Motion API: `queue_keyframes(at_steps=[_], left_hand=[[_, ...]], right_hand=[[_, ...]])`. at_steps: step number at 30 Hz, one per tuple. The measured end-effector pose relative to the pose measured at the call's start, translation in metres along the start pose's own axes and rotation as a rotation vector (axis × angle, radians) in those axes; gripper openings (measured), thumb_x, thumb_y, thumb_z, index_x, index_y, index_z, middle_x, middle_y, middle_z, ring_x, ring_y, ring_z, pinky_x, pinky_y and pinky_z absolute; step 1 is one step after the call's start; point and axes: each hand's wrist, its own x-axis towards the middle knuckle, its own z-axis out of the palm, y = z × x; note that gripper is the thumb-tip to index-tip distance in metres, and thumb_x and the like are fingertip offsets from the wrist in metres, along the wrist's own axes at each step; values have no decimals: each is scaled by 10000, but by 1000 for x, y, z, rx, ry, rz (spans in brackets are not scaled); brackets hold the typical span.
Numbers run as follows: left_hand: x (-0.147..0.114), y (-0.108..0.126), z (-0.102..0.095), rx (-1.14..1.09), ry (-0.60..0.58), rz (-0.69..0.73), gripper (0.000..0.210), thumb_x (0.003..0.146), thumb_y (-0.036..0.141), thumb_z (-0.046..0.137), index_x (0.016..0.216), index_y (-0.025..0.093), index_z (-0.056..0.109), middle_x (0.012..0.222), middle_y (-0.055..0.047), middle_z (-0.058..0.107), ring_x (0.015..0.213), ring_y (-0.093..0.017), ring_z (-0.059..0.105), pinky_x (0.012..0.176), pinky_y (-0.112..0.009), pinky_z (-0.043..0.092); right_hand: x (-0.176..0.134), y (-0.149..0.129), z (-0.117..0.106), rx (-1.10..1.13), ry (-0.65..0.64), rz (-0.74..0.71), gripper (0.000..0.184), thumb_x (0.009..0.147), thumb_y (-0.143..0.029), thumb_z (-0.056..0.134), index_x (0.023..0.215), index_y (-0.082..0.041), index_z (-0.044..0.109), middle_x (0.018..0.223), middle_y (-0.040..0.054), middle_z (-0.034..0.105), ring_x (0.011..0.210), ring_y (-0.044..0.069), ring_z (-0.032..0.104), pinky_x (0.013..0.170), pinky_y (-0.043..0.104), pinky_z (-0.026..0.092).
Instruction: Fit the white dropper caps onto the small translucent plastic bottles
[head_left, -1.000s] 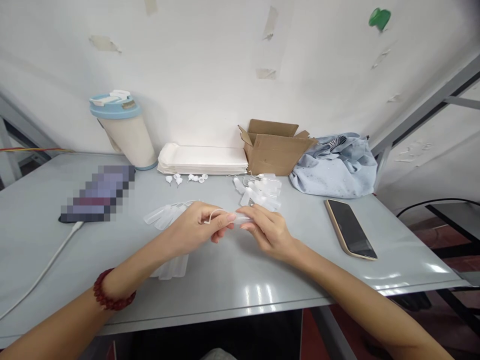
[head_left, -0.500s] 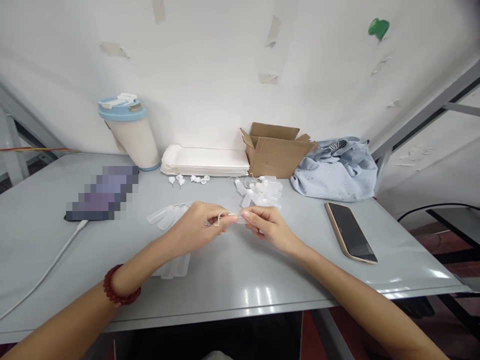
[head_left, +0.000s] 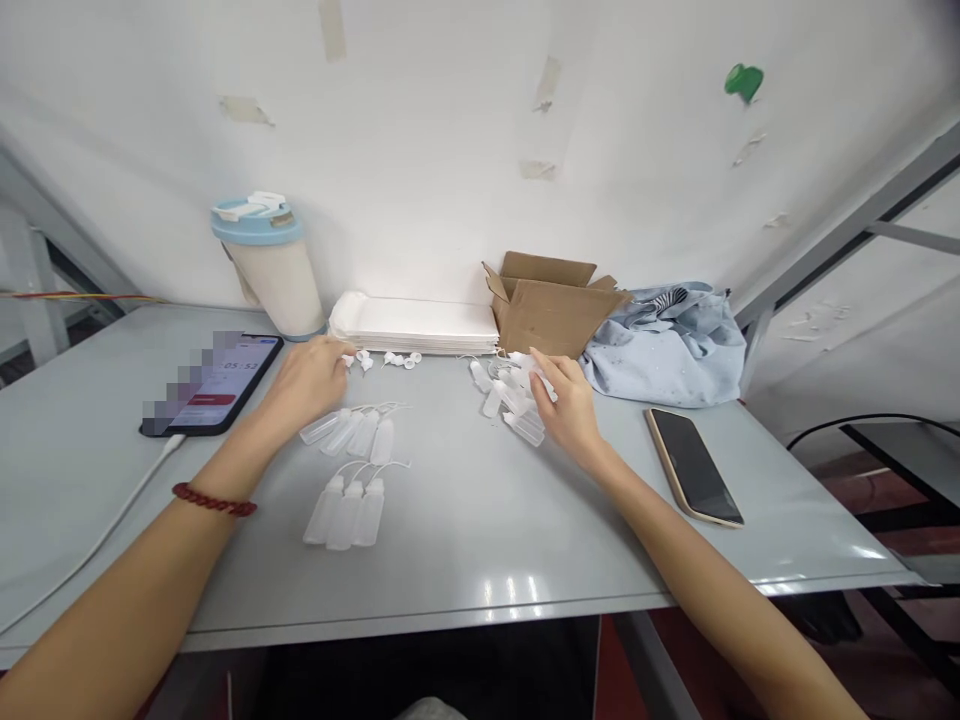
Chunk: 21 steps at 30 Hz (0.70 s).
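Observation:
My left hand (head_left: 313, 376) is at the back left, its bent fingertips closed at a small white cap (head_left: 348, 360). More white caps (head_left: 364, 360) lie just right of it. My right hand (head_left: 568, 402) reaches over a loose pile of small translucent squeeze bottles (head_left: 511, 398), with thumb and forefinger apart beside a bottle (head_left: 529, 368) at the pile's right. In front of my left hand, several bottles with thin white tubes (head_left: 363, 432) form one row. Nearer to me stand out three more bottles (head_left: 345, 515), side by side, their tubes bent right.
A stack of white trays or sleeves (head_left: 420, 318) and an open cardboard box (head_left: 555, 312) line the wall. Left are a blue-lidded cup (head_left: 274, 275) and a phone on a cable (head_left: 217, 390). Right are bunched light-blue cloth (head_left: 667, 345) and another phone (head_left: 694, 465).
My hands were together at the middle, holding a small translucent piece with a thin tube. They have parted: left toward the caps, right toward the bottle pile. That piece is no longer between them.

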Motion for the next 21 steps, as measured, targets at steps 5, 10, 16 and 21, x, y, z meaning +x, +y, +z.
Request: queue_keyframes(at_steps=[5, 10, 16, 21], left_hand=[[6, -4, 10, 11, -51, 7, 435, 799, 88, 339, 1095, 105, 657, 1290, -118, 589, 1210, -248, 522, 1034, -324, 370], [8, -9, 17, 23, -83, -18, 419, 778, 109, 380, 1091, 145, 656, 1246, -102, 621, 1157, -271, 562, 984, -328, 406], [7, -12, 18, 34, -128, -60, 438, 733, 125, 411, 1091, 125, 663, 1150, -148, 657, 1107, -287, 585, 926, -331, 424], [5, -10, 16, -13, -125, -84, 418, 679, 141, 440, 1012, 96, 689, 1062, -177, 682, 1053, -319, 606, 864, -342, 435]], right_hand=[[-3, 11, 8, -145, -31, 4, 362, 897, -207, 418, 1201, -141, 603, 941, 127, 598, 879, 246, 531, 793, 406, 465], [-2, -7, 0, -194, 5, -98, 328, 906, -236, 461, 1211, -158, 554, 1118, 159, 540, 1022, 274, 484, 869, 462, 430], [-22, -70, -14, 37, -191, -432, 312, 902, -181, 449, 1203, -123, 509, 1103, 186, 545, 1020, 270, 502, 827, 437, 457], [-47, -104, -12, 235, -521, -654, 363, 927, -274, 479, 1219, -61, 516, 1192, 180, 561, 1052, 228, 487, 887, 349, 451]])
